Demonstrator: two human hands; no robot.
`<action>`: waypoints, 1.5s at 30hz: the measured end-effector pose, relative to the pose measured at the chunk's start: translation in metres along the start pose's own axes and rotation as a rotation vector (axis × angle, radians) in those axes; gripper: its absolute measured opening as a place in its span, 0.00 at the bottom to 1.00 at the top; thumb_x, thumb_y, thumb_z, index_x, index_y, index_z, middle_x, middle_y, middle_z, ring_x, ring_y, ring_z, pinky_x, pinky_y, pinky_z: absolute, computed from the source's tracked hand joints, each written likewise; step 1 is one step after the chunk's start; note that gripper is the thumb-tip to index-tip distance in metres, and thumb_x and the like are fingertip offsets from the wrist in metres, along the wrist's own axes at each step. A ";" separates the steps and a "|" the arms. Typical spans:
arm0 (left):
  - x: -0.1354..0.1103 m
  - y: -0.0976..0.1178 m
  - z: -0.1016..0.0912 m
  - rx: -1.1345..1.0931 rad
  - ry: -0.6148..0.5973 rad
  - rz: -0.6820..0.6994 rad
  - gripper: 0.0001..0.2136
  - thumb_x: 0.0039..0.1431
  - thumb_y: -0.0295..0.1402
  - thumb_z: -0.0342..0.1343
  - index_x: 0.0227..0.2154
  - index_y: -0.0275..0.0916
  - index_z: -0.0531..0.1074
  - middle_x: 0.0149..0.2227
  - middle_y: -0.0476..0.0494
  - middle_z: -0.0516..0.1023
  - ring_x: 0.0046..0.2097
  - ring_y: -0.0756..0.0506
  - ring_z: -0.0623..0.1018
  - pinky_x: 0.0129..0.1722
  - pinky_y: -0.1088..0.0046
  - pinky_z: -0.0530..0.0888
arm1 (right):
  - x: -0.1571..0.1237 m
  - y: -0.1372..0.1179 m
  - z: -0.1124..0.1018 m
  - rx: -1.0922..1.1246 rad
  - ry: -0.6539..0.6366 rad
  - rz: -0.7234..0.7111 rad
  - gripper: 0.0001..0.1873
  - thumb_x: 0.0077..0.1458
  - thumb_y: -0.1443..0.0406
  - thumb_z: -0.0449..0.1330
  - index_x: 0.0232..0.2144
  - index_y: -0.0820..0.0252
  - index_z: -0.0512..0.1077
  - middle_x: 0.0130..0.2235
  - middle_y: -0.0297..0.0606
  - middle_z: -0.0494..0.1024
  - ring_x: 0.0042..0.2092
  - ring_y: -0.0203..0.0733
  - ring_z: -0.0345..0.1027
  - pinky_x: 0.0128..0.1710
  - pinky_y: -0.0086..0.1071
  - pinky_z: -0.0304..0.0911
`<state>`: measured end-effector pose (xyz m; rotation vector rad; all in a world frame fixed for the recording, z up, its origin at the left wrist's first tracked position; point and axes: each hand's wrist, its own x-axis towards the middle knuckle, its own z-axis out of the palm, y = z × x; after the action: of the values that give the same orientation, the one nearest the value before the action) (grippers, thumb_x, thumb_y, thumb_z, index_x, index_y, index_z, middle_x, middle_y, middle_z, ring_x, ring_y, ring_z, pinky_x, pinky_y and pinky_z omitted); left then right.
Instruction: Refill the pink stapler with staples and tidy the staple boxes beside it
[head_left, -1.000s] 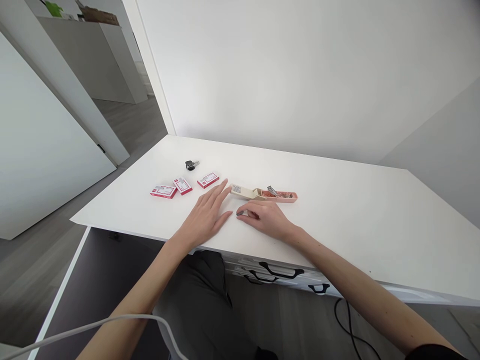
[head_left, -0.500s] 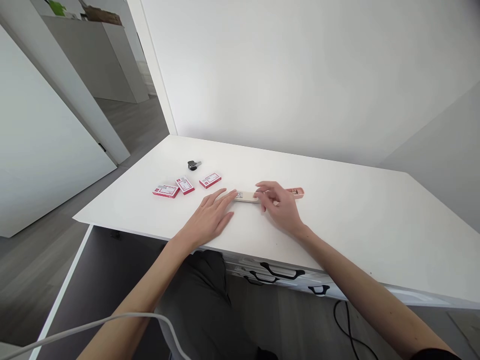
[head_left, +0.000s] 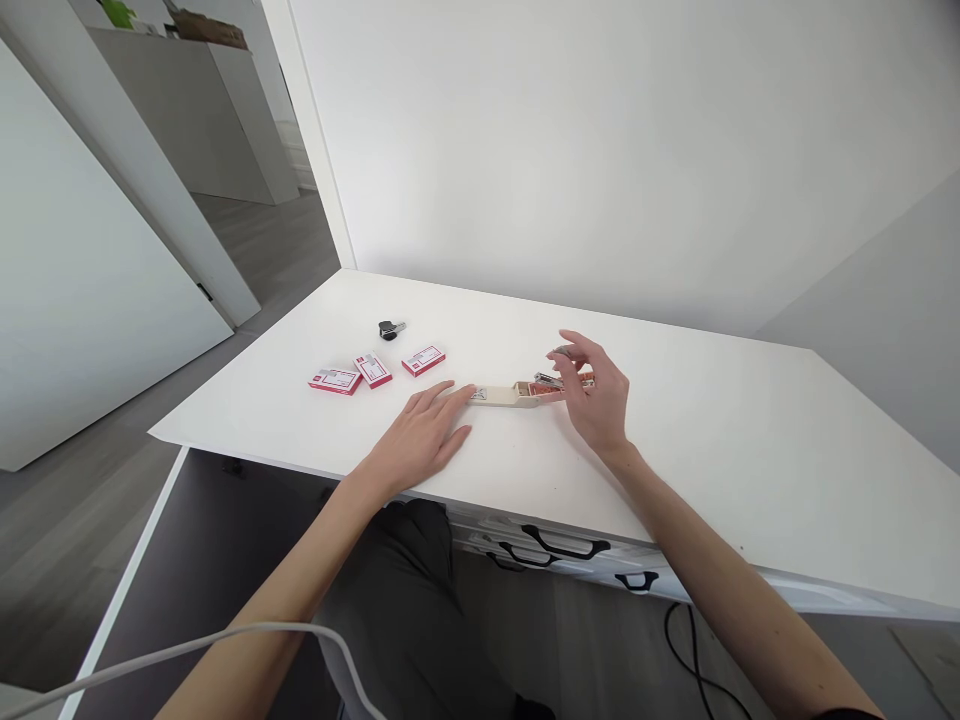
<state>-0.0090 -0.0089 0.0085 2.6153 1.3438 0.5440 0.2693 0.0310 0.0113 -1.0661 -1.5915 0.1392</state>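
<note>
A long stapler [head_left: 502, 394], beige at one end and pink at the other, lies folded open on the white table [head_left: 750, 440]. My left hand [head_left: 420, 440] rests flat and open on the table, fingertips touching the stapler's beige end. Over the pink end with its metal channel hovers my right hand [head_left: 600, 395]. Its thumb and forefinger pinch a small grey piece [head_left: 562, 351] that is too small to identify.
Three small red-and-white boxes [head_left: 373, 370] lie in a row left of the stapler, with a black binder clip [head_left: 388, 329] behind them. Drawers with black handles [head_left: 562, 548] sit under the table's front edge. A white cable [head_left: 225, 640] crosses my lap.
My right hand has left the table in front of the stapler, passed over its middle and risen above its pink end, pinching a small piece. The left hand has stayed put.
</note>
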 end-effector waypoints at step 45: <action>-0.001 0.001 0.003 0.126 0.094 -0.096 0.23 0.74 0.36 0.45 0.68 0.36 0.62 0.62 0.33 0.77 0.70 0.32 0.66 0.67 0.49 0.67 | 0.005 0.015 -0.002 -0.285 -0.105 -0.398 0.02 0.67 0.62 0.67 0.40 0.50 0.81 0.38 0.36 0.85 0.41 0.47 0.75 0.47 0.46 0.64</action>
<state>-0.0078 -0.0101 0.0058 2.6355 1.5721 0.5931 0.2791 0.0420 0.0065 -0.9437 -1.9270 -0.3125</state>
